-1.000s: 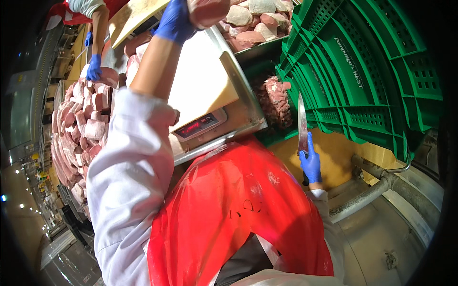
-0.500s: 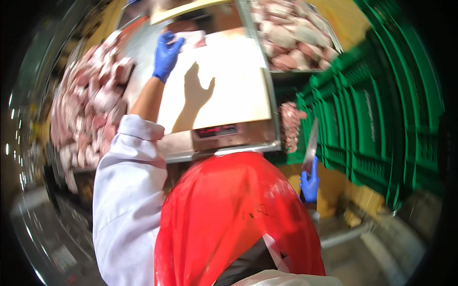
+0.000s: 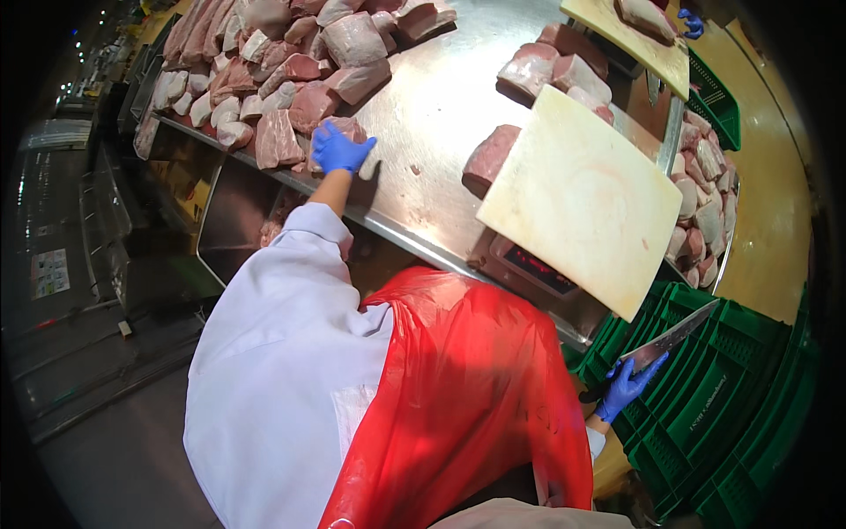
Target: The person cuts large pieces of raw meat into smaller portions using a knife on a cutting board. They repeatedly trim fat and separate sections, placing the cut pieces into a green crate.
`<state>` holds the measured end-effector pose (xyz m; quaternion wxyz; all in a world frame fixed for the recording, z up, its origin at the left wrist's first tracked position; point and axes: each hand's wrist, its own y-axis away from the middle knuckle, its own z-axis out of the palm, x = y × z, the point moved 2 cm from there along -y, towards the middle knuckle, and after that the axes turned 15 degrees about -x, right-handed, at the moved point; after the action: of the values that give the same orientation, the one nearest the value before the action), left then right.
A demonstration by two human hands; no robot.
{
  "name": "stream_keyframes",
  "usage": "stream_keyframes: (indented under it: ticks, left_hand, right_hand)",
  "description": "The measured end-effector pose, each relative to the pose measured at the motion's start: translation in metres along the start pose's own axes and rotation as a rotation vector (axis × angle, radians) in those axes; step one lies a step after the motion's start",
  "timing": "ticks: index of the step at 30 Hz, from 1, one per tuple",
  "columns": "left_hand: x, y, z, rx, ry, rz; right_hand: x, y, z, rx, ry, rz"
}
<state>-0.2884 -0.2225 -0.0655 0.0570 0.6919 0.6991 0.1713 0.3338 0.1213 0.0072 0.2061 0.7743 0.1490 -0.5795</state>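
Gloved in blue, my left hand (image 3: 342,148) grips a block of raw meat (image 3: 355,130) at the front edge of a large pile of raw meat (image 3: 295,106), its thumb spread to the right. Part of that block is hidden under the fingers. Low on the right, my right hand (image 3: 624,388), also in a blue glove, is closed round the handle of a long knife (image 3: 674,335), with the blade pointing up and right. Between the hands, a white cutting board (image 3: 582,203) lies bare on a scale (image 3: 539,267).
Several meat blocks (image 3: 490,159) lie beside the board on the steel table (image 3: 414,167). A second board (image 3: 630,35) holds meat at the far right, near another person's blue-gloved hand (image 3: 692,24). Green crates (image 3: 705,397) stand at right, below a meat-filled tray (image 3: 702,203).
My view has swung left. My left hand has gone from the top of the cutting board to the meat pile. The knife stays in my right hand, its blade now leaning right.
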Motion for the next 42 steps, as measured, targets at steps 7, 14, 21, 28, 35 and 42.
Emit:
stream_keyframes:
  ticks: [7, 14, 21, 28, 35, 42]
  left_hand:
    - [-0.013, -0.066, -0.016, -0.305, -0.042, -0.161]
    - [-0.105, -0.133, 0.014, -0.712, 0.922, 0.366]
    - [0.050, 0.013, 0.007, -1.876, 2.290, 0.856]
    - [0.214, 0.150, -0.036, -2.302, 2.167, 0.858]
    - [0.283, 0.183, 0.044, -1.691, 1.746, 0.509]
    - [0.274, 0.152, 0.014, -0.663, 0.945, 1.034]
  right_hand:
    - [-0.014, 0.019, 0.079, -0.114, -0.027, -0.003]
    - [-0.005, 0.039, 0.130, -0.164, -0.082, 0.037]
    - [-0.044, 0.065, 0.117, -0.064, -0.043, 0.035]
    - [-0.040, 0.071, 0.063, 0.057, -0.087, -0.103]
    - [-0.004, 0.106, 0.012, 0.078, -0.146, -0.097]
    - [0.022, 0.112, -0.011, 0.054, -0.173, -0.072]
